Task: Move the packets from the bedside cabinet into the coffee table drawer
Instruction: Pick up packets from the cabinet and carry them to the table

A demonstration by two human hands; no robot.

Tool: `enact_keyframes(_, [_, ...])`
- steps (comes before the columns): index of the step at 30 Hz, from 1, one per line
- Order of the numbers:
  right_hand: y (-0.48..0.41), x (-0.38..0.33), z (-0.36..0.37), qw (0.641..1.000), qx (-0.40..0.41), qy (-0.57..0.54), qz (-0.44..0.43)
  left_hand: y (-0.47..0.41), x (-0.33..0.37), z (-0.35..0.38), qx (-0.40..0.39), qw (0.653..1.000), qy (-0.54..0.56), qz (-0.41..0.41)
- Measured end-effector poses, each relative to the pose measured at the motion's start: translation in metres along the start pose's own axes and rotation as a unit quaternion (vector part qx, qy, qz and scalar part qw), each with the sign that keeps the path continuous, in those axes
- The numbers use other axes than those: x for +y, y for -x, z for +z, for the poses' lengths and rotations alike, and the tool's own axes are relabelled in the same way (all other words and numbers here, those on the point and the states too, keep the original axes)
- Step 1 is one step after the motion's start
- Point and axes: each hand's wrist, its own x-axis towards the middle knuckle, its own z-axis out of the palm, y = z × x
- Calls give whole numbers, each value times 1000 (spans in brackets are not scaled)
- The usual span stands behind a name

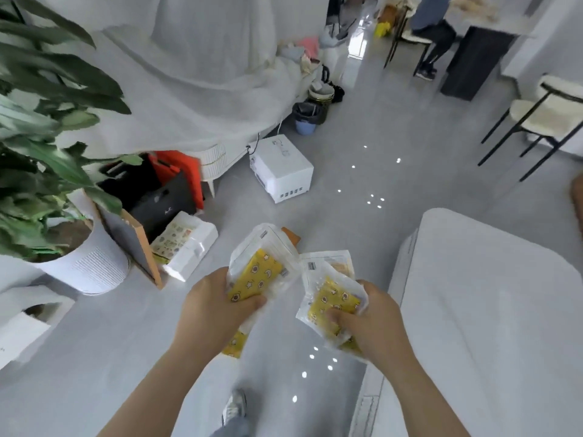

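Gripped in left hand (pixel 214 305), fingers curled round the lower end: left packets (pixel 262 272), clear wrap, yellow print. Projecting up and right from the hand, long axis slanting away toward far right. Pinched in right hand (pixel 369 323), thumb on top: right packets (pixel 334 298), fanned up-left of the hand, long axis leaning far-left. Both bunches held in mid-air above floor (pixel 315 184).

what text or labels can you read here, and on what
No text is legible.
Left packets, in the left hand: printed label, too blurred.
Right packets, in the right hand: printed label, too blurred.
White box on the floor: marks on top, too blurred.
Black bag: pale logo, too small.
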Motion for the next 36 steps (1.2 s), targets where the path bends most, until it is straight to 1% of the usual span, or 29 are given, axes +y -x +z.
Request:
enact_keyframes(3, [-16,-11,0,998,41,-25,42,-43,13,-2,-52,998,-11,39])
enact_keyframes(6, [-27,-11,-4,990,97,-50,93,-80,31,10,-109,991,-15,83])
enact_keyframes(11, [-37,9,-25,966,175,-104,157,-121,74,52,-199,970,-6,143])
enact_keyframes(15, [-58,35,-53,942,236,-113,209,-152,118,99,-262,948,-31,178])
enact_keyframes(21, [-113,64,-111,914,297,-128,247,-200,196,164,-317,921,-44,221])
enact_keyframes(26, [-147,80,-159,891,335,-146,269,-221,260,214,-332,903,-42,268])
enact_keyframes(32, [-163,98,-193,847,396,-166,313,-239,317,271,-392,863,-64,313])
enact_keyframes(36, [-175,110,-203,804,439,-184,356,-253,351,316,-447,816,-85,356])
